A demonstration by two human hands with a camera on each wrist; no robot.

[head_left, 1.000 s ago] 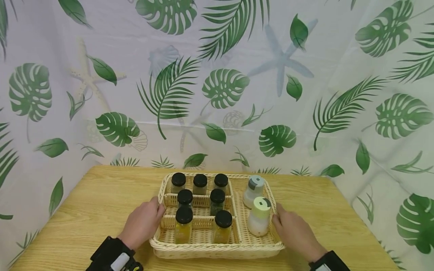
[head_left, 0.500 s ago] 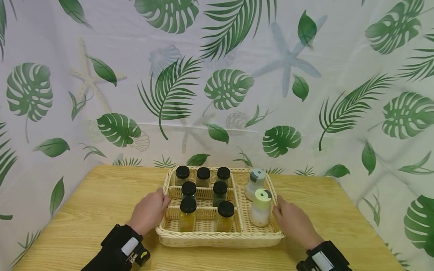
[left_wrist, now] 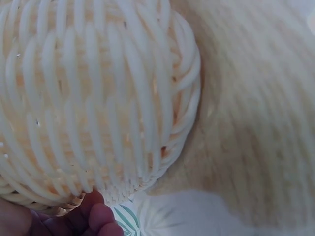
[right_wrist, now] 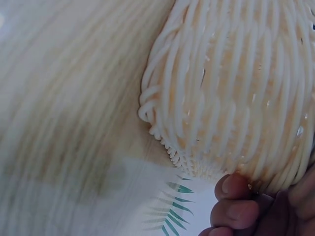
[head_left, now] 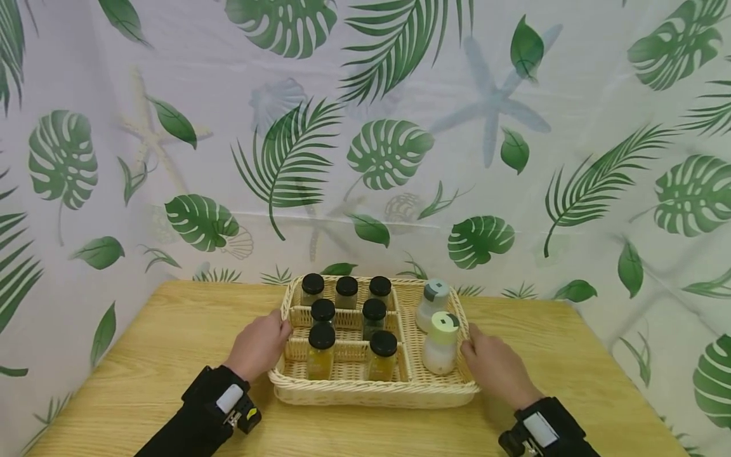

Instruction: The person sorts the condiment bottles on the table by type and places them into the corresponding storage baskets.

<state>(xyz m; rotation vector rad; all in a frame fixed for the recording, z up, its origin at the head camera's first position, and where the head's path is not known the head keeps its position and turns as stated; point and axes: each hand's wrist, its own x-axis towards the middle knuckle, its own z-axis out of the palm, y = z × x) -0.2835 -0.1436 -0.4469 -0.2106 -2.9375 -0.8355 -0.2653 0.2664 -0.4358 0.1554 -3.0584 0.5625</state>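
A cream woven basket (head_left: 374,398) with divided compartments sits over the wooden table in the head view. My left hand (head_left: 259,346) grips its left rim, and my right hand (head_left: 499,368) holds the opposite rim. Several glass jars with black lids stand in the left compartments; a front one, a jar (head_left: 381,365), shows yellowish contents. In the long right compartment are two white bottles, one with a yellow-green cap (head_left: 441,349), the other with a blue-grey cap (head_left: 432,304). Both wrist views show curled fingers (left_wrist: 98,216) (right_wrist: 234,211) at the basket's woven sides.
The wooden table (head_left: 188,343) extends to both sides of the basket and in front of it. Behind hangs a white cloth (head_left: 365,158) printed with green leaves, starfish and shells; it also runs along the left and right sides.
Both hands have moved the basket away from me, toward the table's back edge and slightly right in view. The jars and bottles travelled with it, and the grip stayed the same.
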